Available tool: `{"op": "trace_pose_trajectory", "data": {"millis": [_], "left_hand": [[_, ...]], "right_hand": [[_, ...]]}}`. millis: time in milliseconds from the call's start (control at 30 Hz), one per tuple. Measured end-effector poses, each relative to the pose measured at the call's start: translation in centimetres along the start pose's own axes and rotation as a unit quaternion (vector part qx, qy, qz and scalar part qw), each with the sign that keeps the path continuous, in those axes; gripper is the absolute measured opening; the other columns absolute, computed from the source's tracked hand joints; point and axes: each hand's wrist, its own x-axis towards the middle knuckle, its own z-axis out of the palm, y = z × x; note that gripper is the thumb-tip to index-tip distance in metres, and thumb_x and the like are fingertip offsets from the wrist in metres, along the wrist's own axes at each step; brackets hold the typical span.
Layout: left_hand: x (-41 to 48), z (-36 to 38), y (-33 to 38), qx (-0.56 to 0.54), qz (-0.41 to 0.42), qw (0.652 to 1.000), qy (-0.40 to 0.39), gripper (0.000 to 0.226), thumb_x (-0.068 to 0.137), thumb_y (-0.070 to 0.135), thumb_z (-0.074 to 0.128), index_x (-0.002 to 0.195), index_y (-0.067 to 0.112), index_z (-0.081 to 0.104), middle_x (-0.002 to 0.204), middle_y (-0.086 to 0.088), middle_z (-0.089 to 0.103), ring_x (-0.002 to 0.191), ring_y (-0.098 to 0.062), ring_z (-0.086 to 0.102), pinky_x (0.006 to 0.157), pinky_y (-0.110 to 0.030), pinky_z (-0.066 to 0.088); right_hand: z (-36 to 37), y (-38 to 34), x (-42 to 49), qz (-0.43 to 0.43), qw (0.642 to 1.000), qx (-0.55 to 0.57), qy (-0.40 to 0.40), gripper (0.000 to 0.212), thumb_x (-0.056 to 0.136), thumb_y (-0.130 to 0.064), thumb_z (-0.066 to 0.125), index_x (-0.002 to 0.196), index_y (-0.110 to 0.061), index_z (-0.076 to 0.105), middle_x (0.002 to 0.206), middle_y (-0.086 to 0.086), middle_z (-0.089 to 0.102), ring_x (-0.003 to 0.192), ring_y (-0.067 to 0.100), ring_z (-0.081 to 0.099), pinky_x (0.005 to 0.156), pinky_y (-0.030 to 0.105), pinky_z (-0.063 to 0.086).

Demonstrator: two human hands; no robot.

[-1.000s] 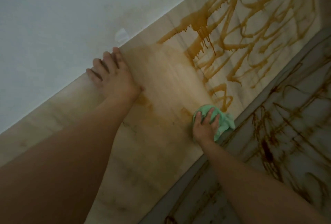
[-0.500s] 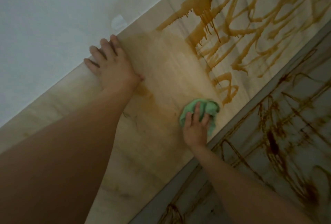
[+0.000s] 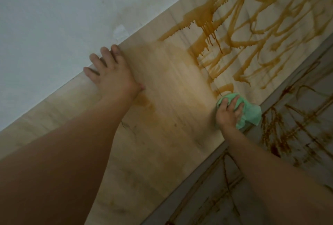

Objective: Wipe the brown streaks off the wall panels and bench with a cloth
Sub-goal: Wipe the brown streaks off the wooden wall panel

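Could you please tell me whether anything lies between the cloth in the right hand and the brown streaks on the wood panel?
Nothing visible does. The right hand holds the green cloth against the wood panel, just below the nearest brown streaks. The left hand rests apart on the panel's top edge.

The right hand (image 3: 227, 116) covers much of the cloth (image 3: 252, 115); brown streaks (image 3: 203, 16) leave the top edge; the bench (image 3: 297, 143) looks blurred.

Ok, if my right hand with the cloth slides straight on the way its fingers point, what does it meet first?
Most likely the short brown streak just past the green cloth. The right hand points up along the wood panel, and nothing else lies between, as far as this view shows.
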Motion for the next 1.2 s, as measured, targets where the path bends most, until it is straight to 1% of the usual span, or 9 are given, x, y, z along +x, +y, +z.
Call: {"op": "trace_pose_trajectory", "data": {"millis": [133,267,433,600,700,833,967,1033,1200], "left_hand": [[-0.1,0.1,0.0,-0.001,0.001,1.0,0.006,0.137,0.057,0.067,0.089,0.154,0.013,0.009,0.156,-0.017,0.018,0.146,-0.048,0.017,0.115,-0.069,0.021],[-0.3,0.0,-0.2,0.001,0.01,1.0,0.015,0.137,0.056,0.069,0.087,0.155,0.013,0.01,0.155,-0.017,0.019,0.145,-0.048,0.019,0.114,-0.069,0.024],[-0.4,-0.4,-0.3,0.012,0.013,1.0,0.017,0.137,0.056,0.073,0.085,0.154,0.012,0.011,0.151,-0.016,0.02,0.141,-0.046,0.022,0.111,-0.066,0.029],[-0.4,-0.5,-0.3,0.011,0.012,1.0,-0.007,0.136,0.062,0.073,0.082,0.157,0.014,0.004,0.157,-0.015,0.013,0.145,-0.047,0.014,0.114,-0.066,0.025],[-0.5,-0.6,-0.3,0.016,0.012,1.0,-0.013,0.136,0.065,0.074,0.08,0.157,0.013,0.0,0.158,-0.015,0.01,0.147,-0.047,0.012,0.114,-0.066,0.025],[-0.4,-0.9,-0.4,0.01,0.019,1.0,-0.019,0.135,0.067,0.072,0.08,0.157,0.012,0.0,0.157,-0.015,0.009,0.146,-0.047,0.012,0.114,-0.066,0.024],[-0.3,-0.9,-0.4,0.009,0.012,1.0,-0.019,0.136,0.066,0.076,0.078,0.158,0.013,-0.001,0.157,-0.014,0.008,0.146,-0.046,0.012,0.115,-0.066,0.024],[-0.3,-0.8,-0.5,0.007,0.016,1.0,-0.02,0.136,0.067,0.076,0.077,0.158,0.014,-0.002,0.157,-0.014,0.008,0.146,-0.045,0.011,0.115,-0.066,0.023],[-0.2,-0.5,-0.8,0.002,0.018,1.0,-0.013,0.135,0.068,0.076,0.075,0.158,0.014,-0.004,0.156,-0.014,0.006,0.146,-0.044,0.01,0.116,-0.066,0.022]], "right_hand": [[1.2,-4.7,-0.8,0.036,0.998,0.035,0.042,0.063,0.108,-0.058,0.012,0.164,-0.037,-0.008,0.173,0.004,-0.013,0.158,0.036,-0.011,0.126,0.053,-0.006],[4.7,-10.7,-5.9,-0.207,0.977,-0.044,0.025,0.063,0.108,-0.058,0.02,0.163,-0.043,-0.006,0.173,-0.001,-0.015,0.157,0.032,-0.018,0.126,0.053,-0.012],[4.0,-13.9,-5.3,-0.455,0.88,-0.136,0.002,0.071,0.103,-0.065,0.035,0.164,-0.044,0.004,0.173,-0.007,-0.006,0.159,0.025,-0.015,0.127,0.047,-0.011],[1.3,-10.1,-1.3,-0.183,0.982,-0.031,0.046,0.082,0.097,-0.077,0.035,0.163,-0.045,-0.002,0.173,0.003,-0.01,0.159,0.03,-0.009,0.127,0.049,-0.002],[0.7,-10.6,-0.9,-0.086,0.995,-0.003,0.055,0.075,0.099,-0.071,0.037,0.163,-0.046,0.007,0.172,0.011,-0.014,0.158,0.036,-0.003,0.128,0.051,0.006],[1.9,-16.6,-3.3,-0.239,0.969,-0.04,0.043,0.066,0.102,-0.06,0.041,0.161,-0.046,0.016,0.173,0.005,-0.012,0.159,0.03,-0.007,0.126,0.058,0.003],[3.6,-21.8,-4.8,-0.485,0.864,-0.134,0.019,0.064,0.102,-0.062,0.039,0.161,-0.046,0.019,0.174,0.0,-0.005,0.16,0.024,-0.008,0.126,0.047,-0.003],[3.3,-22.8,-3.6,-0.472,0.867,-0.156,0.03,0.066,0.103,-0.064,0.031,0.162,-0.045,0.01,0.174,0.0,-0.003,0.16,0.024,-0.009,0.128,0.047,-0.006],[1.2,-24.8,-0.1,-0.296,0.951,-0.076,0.056,0.065,0.106,-0.061,0.014,0.165,-0.038,-0.003,0.174,0.002,-0.006,0.16,0.028,-0.008,0.128,0.049,-0.007]]}}
